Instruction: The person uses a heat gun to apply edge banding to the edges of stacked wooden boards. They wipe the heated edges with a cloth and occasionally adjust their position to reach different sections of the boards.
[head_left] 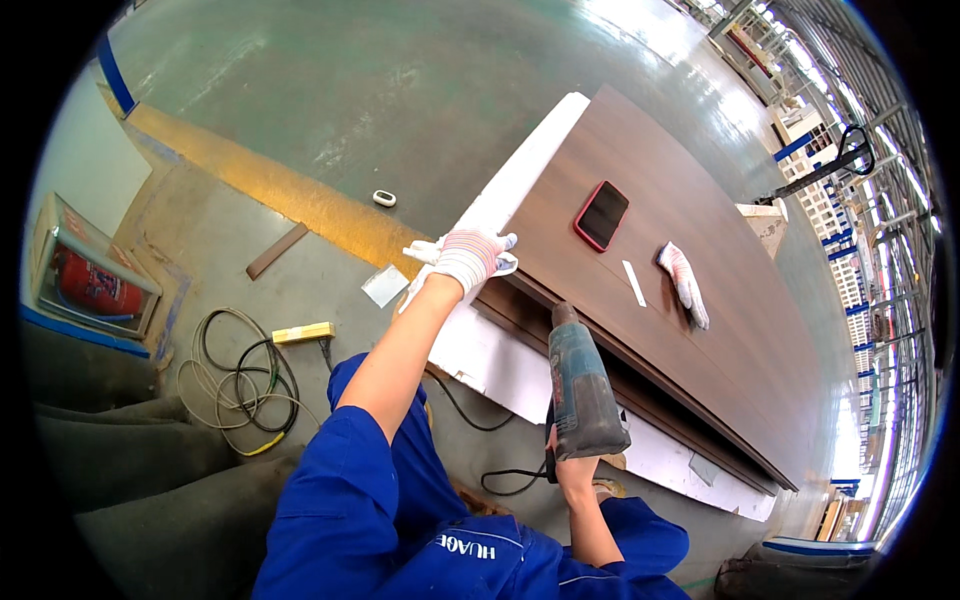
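Leftmost, a red extinguisher lies in a glass-fronted box, partly cut off by the dark rim of the view. Beside it on the grey concrete floor sits one loose coil of cables, black and pale strands tangled so that they cannot be counted, running from a yellow block. One flat wooden offcut and one small white oval object, too small to identify, lie farther out.

The left hand, in a knitted white glove with pinkish stripes, rests its grip closed over the white foam edging at the corner of the panel; the fingertips curl out of sight over the edge. The panel is a long, smooth, dark wood-grain slab, stacked on at least one more like it, the lower layers mostly hidden.

The right hand is bare and holds the handle of a blue-green drill, grip tight; its tip meets the panel's side edge and is hard to make out. On top lie one red-cased phone, one thin white strip, and one spare glove.
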